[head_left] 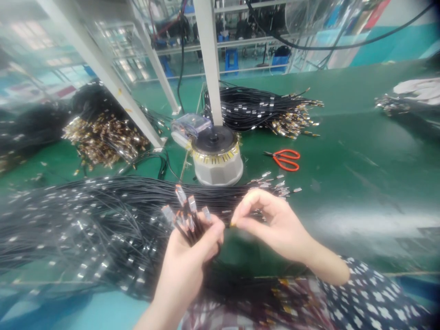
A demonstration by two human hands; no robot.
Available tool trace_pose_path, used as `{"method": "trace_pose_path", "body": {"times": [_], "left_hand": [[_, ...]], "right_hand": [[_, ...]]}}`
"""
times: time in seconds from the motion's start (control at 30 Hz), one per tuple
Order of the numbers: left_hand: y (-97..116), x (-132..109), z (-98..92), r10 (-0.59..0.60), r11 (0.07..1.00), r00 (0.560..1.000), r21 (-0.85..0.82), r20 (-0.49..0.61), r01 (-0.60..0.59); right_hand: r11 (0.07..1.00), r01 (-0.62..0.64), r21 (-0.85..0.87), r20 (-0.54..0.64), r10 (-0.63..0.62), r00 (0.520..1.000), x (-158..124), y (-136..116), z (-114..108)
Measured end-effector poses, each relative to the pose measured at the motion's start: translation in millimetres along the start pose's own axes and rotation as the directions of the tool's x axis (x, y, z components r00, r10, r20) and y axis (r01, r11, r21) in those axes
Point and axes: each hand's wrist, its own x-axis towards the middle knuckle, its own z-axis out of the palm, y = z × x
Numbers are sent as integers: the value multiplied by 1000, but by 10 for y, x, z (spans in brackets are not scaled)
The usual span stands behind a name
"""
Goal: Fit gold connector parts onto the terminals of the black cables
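My left hand (192, 256) is closed around a bunch of black cables (192, 224) whose flat silver ends, some with orange tips, stick up above the fingers. Just to its right, my right hand (271, 220) pinches a small yellow piece (233, 224) between thumb and forefinger; it looks like tape, partly hidden by the fingertips. The two hands nearly touch. Behind them stands a round white tape dispenser (219, 169) with a black top and short yellow strips around its rim. A long bundle of black cables (130, 192) lies across the table behind and left of my hands.
Red-handled scissors (287, 159) lie right of the dispenser. Further cable bundles (250, 107) rest at the back, and another pile with brass-coloured ends (106, 137) at left. White posts (208, 55) rise from the green table (360, 160). More cables (288, 298) lie across my lap.
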Motion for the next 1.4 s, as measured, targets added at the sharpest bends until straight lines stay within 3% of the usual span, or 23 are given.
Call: {"method": "trace_pose_path", "body": {"times": [0.13, 0.33, 0.5, 0.63, 0.8, 0.93, 1.03, 1.2, 1.4], "left_hand": [[-13, 15, -37, -75, 995, 993, 74, 88, 69], [-56, 26, -66, -153, 985, 980, 103, 127, 141], [-53, 19, -69, -114, 988, 982, 125, 152, 95], [-75, 18, -59, -9, 981, 988, 192, 154, -21], [-136, -5, -24, 163, 965, 983, 192, 80, -176], [-196, -56, -5, 269, 937, 963, 229, 5, -263], [-216, -85, -2, 308, 928, 950, 236, -52, -288], [-165, -59, -8, 162, 983, 985, 94, -59, -156], [-130, -10, -16, 20, 1000, 999, 5, 47, -20]], "right_hand": [[985, 170, -27, -38, -171, 985, -63, 105, -18], [892, 400, -211, -4, -410, 912, -121, 169, -26], [857, 445, -260, 40, -451, 892, -103, 146, -20], [859, 426, -285, 30, -436, 899, -118, 157, -22], [903, 333, -271, -71, -364, 929, -167, 174, 45], [976, 128, -174, -197, -162, 967, -198, 121, 143], [997, 1, -72, -270, -21, 963, -209, 66, 179], [989, -147, 0, -335, 139, 932, -187, 12, 150], [975, -213, 64, -200, 221, 954, -76, -59, 130]]}}
